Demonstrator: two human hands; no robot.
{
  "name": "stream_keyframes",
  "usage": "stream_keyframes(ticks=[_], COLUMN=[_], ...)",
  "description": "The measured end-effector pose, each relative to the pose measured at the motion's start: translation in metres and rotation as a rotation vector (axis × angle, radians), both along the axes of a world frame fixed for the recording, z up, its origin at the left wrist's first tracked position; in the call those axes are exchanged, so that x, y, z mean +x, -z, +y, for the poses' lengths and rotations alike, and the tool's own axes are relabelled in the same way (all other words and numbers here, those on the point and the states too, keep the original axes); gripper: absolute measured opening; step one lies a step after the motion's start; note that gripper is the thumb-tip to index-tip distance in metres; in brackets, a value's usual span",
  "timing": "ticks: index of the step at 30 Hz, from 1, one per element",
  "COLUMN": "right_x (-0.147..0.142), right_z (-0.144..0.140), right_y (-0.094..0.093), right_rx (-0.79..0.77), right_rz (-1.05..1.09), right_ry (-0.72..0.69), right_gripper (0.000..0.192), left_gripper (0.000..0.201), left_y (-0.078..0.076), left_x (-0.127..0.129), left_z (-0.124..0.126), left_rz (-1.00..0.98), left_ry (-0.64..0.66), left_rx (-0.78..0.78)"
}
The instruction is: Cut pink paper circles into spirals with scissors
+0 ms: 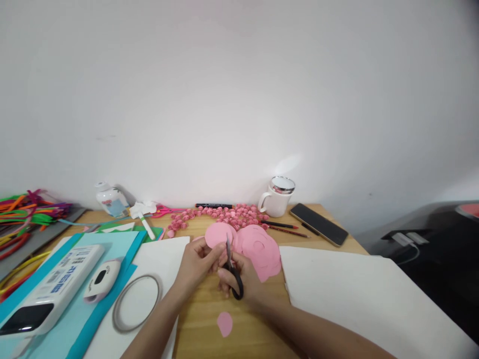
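My left hand point(204, 259) pinches a round pink paper disc point(218, 234) near its lower edge. In my right hand point(243, 279) is a pair of scissors point(234, 276) with black handles, its blades pointing up at the right side of the disc. How far the blades are apart I cannot make out. Just beyond my right hand lies a pile of pink paper circles point(261, 252), overlapping one another. A small pink paper scrap point(225, 324) rests on the wooden table below my hands.
Many small pink paper rolls point(235, 214) lie near the wall. A white mug point(277, 197), pencils point(284, 229) and a phone point(319, 223) are at back right. White sheets point(348, 294) flank my arms. At left are a tape ring point(117, 311), a white device point(56, 284) and a bottle point(111, 199).
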State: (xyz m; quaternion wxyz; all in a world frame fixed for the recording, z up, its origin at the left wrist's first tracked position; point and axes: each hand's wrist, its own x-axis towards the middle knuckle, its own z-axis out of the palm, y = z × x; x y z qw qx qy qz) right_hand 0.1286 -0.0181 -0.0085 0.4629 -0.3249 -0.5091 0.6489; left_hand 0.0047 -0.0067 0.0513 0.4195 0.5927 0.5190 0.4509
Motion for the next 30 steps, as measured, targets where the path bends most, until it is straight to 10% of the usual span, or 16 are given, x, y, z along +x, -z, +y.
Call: stream_keyframes(ticks=[30], right_x=[0.0], right_z=[0.0], right_y=[-0.013], right_rx=[-0.035], right_rz=[-0.034], right_ry=[0.103], right_gripper=[0.025], left_gripper=[0.029], left_y=[0.0], left_x=[-0.004], left_z=[0.001], left_rz=[0.075], left_ry=[0.064], left_rx=[-0.008])
